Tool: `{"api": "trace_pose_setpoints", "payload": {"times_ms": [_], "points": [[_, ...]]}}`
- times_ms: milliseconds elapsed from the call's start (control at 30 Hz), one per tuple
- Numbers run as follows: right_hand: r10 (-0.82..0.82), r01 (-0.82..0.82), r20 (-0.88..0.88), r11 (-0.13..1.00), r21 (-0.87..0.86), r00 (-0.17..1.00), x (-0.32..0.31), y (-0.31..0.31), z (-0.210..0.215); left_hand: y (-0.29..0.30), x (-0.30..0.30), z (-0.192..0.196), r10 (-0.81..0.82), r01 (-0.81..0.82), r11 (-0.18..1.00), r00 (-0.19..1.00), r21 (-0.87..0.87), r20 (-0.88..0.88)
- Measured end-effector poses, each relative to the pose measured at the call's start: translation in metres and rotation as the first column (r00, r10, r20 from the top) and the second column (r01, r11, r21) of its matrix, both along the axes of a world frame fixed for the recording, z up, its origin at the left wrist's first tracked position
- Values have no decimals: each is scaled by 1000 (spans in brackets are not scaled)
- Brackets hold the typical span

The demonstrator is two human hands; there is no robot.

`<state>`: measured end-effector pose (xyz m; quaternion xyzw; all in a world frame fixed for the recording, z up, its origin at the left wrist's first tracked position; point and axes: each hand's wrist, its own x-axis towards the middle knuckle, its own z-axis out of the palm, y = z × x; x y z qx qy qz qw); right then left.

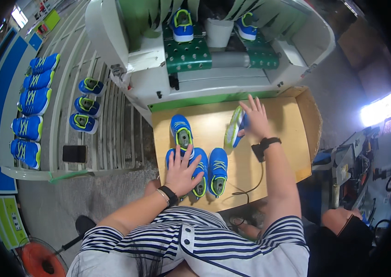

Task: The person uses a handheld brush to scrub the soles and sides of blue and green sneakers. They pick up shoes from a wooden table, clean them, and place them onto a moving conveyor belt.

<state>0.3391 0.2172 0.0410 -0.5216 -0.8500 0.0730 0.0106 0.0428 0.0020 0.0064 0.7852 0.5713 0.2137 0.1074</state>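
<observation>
My left hand lies with spread fingers over a group of blue sneakers with lime trim. Its fingertips reach the heel of one blue sneaker, whose toe points away from me. Under the palm, other sneakers are partly covered. Just right of them stands another blue sneaker, toe away, with a grey insert in its opening. My right hand is stretched out, fingers apart, beside a tipped sneaker with its pale lime-edged sole facing left. The thumb is close to that shoe; whether it touches is hard to see.
Ahead is a white machine with a green perforated conveyor carrying two sneakers. At left, a slatted rack holds several blue sneakers and a dark phone. A cable crosses the wooden tabletop. Another person's knee shows at lower right.
</observation>
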Motion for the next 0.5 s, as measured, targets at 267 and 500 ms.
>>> {"api": "trace_pose_setpoints", "payload": {"times_ms": [267,500], "points": [[429,-478,341,876,69,836,-1,-29,-12,3,1,0,-8,8,1000,1000,20,6],[-449,163,-766,891,-424,461,16,-91,36,1,4,18,52,-47,996,997,-81,61]]}}
